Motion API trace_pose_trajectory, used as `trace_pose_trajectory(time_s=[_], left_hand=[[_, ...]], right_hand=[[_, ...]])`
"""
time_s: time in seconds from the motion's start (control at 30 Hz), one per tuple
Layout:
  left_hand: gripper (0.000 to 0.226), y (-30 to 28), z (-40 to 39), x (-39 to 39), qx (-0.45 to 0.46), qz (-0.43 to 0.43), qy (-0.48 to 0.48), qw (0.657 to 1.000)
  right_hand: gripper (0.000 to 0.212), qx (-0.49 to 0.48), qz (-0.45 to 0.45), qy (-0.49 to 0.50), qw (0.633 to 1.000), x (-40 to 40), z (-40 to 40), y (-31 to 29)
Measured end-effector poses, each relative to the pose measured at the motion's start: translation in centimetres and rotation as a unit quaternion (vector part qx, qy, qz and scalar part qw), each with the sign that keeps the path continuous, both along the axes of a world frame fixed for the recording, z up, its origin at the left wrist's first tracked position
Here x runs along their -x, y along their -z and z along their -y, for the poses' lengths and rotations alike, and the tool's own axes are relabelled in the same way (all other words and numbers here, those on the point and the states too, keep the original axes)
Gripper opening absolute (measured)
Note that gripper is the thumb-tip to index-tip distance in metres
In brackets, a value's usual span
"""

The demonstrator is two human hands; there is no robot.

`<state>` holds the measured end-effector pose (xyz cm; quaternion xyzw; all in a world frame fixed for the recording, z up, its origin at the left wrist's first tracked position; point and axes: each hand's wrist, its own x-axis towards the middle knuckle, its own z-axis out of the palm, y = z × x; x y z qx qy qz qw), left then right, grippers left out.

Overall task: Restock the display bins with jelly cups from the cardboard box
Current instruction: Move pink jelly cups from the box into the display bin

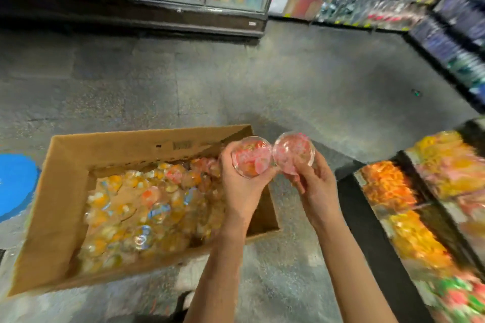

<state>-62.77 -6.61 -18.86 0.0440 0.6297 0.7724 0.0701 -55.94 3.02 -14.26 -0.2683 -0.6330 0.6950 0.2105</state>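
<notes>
Head view showed the left hand (242, 189) gripping a pink jelly cup (252, 157) from beneath, above the right end of the cardboard box (65, 191). The right hand (316, 186) pinched a second pink cup (294, 152) just right of the box, the two cups touching. Display bins (393, 191) stood farther right of the box, blurred.

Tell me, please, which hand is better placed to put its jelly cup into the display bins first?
The right hand, probably. It grips a pink jelly cup on the side nearer the display bins. The left hand holds its cup above the cardboard box, farther from them.
</notes>
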Motion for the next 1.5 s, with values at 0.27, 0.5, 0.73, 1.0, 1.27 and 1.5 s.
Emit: trace_pose_trajectory(time_s=[0.27, 0.5, 0.73, 1.0, 1.27, 1.5], left_hand=[[0.070, -7.9, -13.5, -12.9, -0.108, -0.053, 0.228, 0.966], [0.076, -11.7, -24.1, -32.7, -0.166, -0.010, 0.351, 0.921], [0.070, -11.8, -30.9, -50.3, -0.132, -0.044, 0.478, 0.868], [0.074, -7.6, -37.3, -64.0, -0.092, -0.002, 0.573, 0.815], [0.072, -3.9, -47.5, -74.5, -0.057, 0.100, 0.646, 0.755], [0.051, -0.6, -56.6, -84.1, 0.057, 0.106, 0.647, 0.753]], right_hand=[[0.038, -0.117, -0.029, 0.125, 0.985, -18.0, -11.5, -8.4], [0.042, -0.143, -0.042, 0.302, 0.942, -39.2, -18.1, -10.2], [0.029, -0.013, -0.186, 0.454, 0.871, -55.2, -21.8, -9.1], [0.045, 0.033, -0.141, 0.553, 0.820, -66.6, -26.3, -5.3], [0.041, 0.116, -0.182, 0.619, 0.755, -77.5, -36.0, -1.5], [0.036, 0.199, -0.112, 0.688, 0.689, -88.5, -43.5, 0.1]])
